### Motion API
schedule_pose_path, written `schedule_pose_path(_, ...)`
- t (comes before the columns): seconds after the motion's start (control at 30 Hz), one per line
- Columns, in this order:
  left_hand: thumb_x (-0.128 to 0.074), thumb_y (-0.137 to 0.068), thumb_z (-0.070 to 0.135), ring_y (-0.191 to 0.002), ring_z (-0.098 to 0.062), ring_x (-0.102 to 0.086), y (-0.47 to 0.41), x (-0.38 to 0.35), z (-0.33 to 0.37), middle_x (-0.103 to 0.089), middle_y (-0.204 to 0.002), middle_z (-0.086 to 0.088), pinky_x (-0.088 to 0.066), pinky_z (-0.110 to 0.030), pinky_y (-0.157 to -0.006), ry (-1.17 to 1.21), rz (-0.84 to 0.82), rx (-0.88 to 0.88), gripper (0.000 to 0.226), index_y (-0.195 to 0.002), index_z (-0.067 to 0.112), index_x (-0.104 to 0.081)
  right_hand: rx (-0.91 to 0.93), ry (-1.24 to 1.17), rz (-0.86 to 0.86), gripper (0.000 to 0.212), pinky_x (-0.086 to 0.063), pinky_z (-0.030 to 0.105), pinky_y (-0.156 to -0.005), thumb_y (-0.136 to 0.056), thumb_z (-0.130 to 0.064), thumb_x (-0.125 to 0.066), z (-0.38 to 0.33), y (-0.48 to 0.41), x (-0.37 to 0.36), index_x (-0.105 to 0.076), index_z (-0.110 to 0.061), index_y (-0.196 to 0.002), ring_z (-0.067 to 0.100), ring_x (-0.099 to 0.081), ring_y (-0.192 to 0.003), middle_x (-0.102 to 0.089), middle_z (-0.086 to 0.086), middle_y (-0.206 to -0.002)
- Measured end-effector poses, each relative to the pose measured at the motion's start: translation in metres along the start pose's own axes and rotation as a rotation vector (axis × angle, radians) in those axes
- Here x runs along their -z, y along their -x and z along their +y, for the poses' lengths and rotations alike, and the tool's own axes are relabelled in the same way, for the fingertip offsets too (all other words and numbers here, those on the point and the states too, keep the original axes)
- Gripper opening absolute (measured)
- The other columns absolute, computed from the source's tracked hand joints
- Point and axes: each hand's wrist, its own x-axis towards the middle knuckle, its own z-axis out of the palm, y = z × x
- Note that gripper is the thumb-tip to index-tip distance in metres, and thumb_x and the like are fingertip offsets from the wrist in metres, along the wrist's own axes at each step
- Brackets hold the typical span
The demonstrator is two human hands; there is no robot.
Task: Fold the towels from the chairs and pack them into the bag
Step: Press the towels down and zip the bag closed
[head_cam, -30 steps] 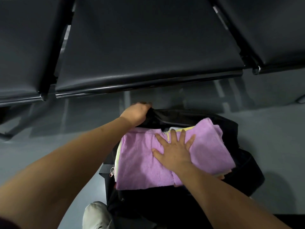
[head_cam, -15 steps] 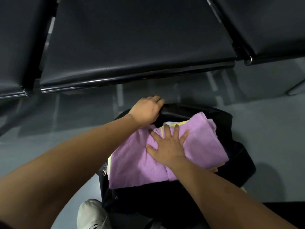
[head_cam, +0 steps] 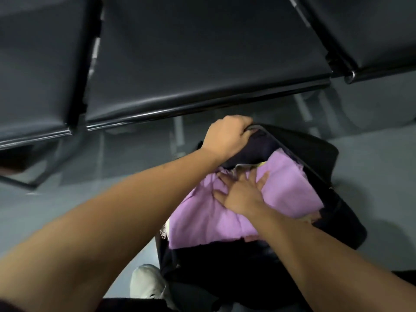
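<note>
While the left hand [head_cam: 227, 136] curls its fingers over the far rim of the soft black fabric bag [head_cam: 315, 152] and holds the mouth wide, the right hand [head_cam: 243, 195] lies flat on the folded lilac terry towel [head_cam: 202, 224]. Its fingers [head_cam: 263, 179] are straight and spread, grasping nothing, only pressing down. That towel sits on top of the load in the bag's opening, its far edge tucked under the lifted rim. A thin pale yellow towel edge [head_cam: 262, 164] peeks out beneath it. The bag stands on the grey floor [head_cam: 371, 167], just in front of the row of dark padded chair seats [head_cam: 202, 64].

The towel looks light, limp and springy, so it will likely puff back up once the pressure goes. Its layers would slide apart if one were pinched alone. A broad palm on the middle seems the safest hold, with the corners then pushed down along the bag's walls. The bag itself looks floppy, and its rim probably sags shut if released.
</note>
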Motion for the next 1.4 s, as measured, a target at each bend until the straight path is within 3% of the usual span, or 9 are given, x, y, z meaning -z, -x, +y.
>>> schedule_pose_path(0.23,-0.044,-0.101,0.016,-0.113,-0.036,-0.056,0.061,-0.007,-0.014,-0.054,-0.125,-0.012,-0.044,-0.044,-0.087,-0.378,-0.253,-0.222,0.037,-0.136,0.014,-0.053,-0.011,-0.063,0.003,0.069,0.003,0.074,-0.115,-0.092,-0.077,-0.033,0.010,0.020,0.012,-0.007,-0.060,-0.153,0.041,0.000,-0.154,-0.009,-0.002,-0.169)
schedule_pose_path(0.37,-0.041,-0.101,0.016,-0.121,-0.037,-0.043,0.114,0.001,-0.068,-0.044,-0.131,-0.015,-0.040,-0.044,-0.094,-0.570,-0.223,0.196,0.032,-0.129,0.011,-0.054,0.015,-0.063,0.063,0.061,-0.006,0.072,-0.117,-0.097,-0.070,-0.036,0.014,0.039,0.014,-0.024,-0.051,-0.154,0.044,-0.025,-0.147,-0.026,0.008,-0.164)
schedule_pose_path(0.6,-0.042,-0.093,0.006,-0.094,-0.045,-0.061,0.161,0.024,-0.094,-0.062,-0.105,-0.025,-0.048,-0.042,-0.072,-0.050,-0.060,0.707,0.026,-0.114,0.006,-0.057,0.043,0.095,0.198,0.060,-0.013,0.074,-0.114,-0.102,-0.060,-0.034,-0.001,0.057,0.013,-0.009,-0.053,-0.157,0.043,-0.034,-0.141,-0.030,0.019,-0.157)
schedule_pose_path(0.67,-0.041,-0.093,0.005,-0.095,-0.043,-0.062,0.163,0.029,-0.092,-0.065,-0.107,-0.026,-0.047,-0.038,-0.072,0.070,-0.010,0.706,0.029,-0.113,0.006,-0.062,0.159,0.176,0.279,0.061,-0.011,0.075,-0.114,-0.101,-0.063,-0.032,-0.012,0.066,0.011,-0.007,-0.054,-0.156,0.043,-0.031,-0.141,-0.027,0.022,-0.156)
schedule_pose_path(0.8,-0.040,-0.094,0.000,-0.106,-0.042,-0.057,0.167,0.032,-0.085,-0.059,-0.116,-0.026,-0.044,-0.039,-0.083,0.063,-0.029,0.519,0.031,-0.120,0.004,-0.056,0.324,0.305,0.099,0.080,0.014,0.081,-0.105,-0.084,-0.089,-0.029,-0.034,0.076,-0.007,0.003,-0.061,-0.152,0.047,0.017,-0.152,0.018,0.015,-0.168)
schedule_pose_path(0.93,-0.041,-0.096,0.006,-0.095,-0.039,-0.058,0.172,0.052,-0.093,-0.055,-0.104,-0.019,-0.049,-0.041,-0.076,-0.129,-0.069,0.249,0.037,-0.129,0.014,-0.053,0.237,0.364,0.076,0.078,0.011,0.083,-0.105,-0.087,-0.085,-0.030,-0.031,0.060,-0.012,0.002,-0.059,-0.154,0.045,0.020,-0.152,0.011,0.015,-0.169)
schedule_pose_path(1.23,-0.042,-0.100,0.014,-0.112,-0.039,-0.061,0.197,0.031,-0.087,-0.055,-0.137,-0.017,-0.051,-0.041,-0.088,-0.240,-0.483,0.165,0.052,-0.148,0.034,-0.044,0.285,0.413,0.040,0.073,-0.020,0.067,-0.113,-0.096,-0.068,-0.040,-0.045,0.082,0.002,-0.013,-0.042,-0.159,0.040,-0.033,-0.143,-0.028,0.017,-0.161)
schedule_pose_path(1.33,-0.041,-0.099,0.011,-0.116,-0.038,-0.059,0.194,0.024,-0.085,-0.054,-0.138,-0.017,-0.051,-0.041,-0.091,-0.221,-0.532,0.214,0.055,-0.148,0.036,-0.043,0.517,0.561,0.167,0.059,-0.044,0.041,-0.087,-0.098,-0.054,-0.045,-0.047,0.100,0.017,-0.044,-0.020,-0.146,0.034,-0.062,-0.113,-0.061,0.018,-0.131)
schedule_pose_path(1.4,-0.040,-0.098,0.009,-0.117,-0.037,-0.058,0.195,0.020,-0.086,-0.054,-0.138,-0.016,-0.049,-0.040,-0.092,-0.208,-0.539,0.239,0.057,-0.148,0.036,-0.043,0.688,0.611,0.381,0.039,-0.043,0.036,-0.070,-0.090,-0.048,-0.055,-0.045,0.104,0.029,-0.068,-0.017,-0.108,0.031,-0.067,-0.088,-0.070,0.014,-0.101)
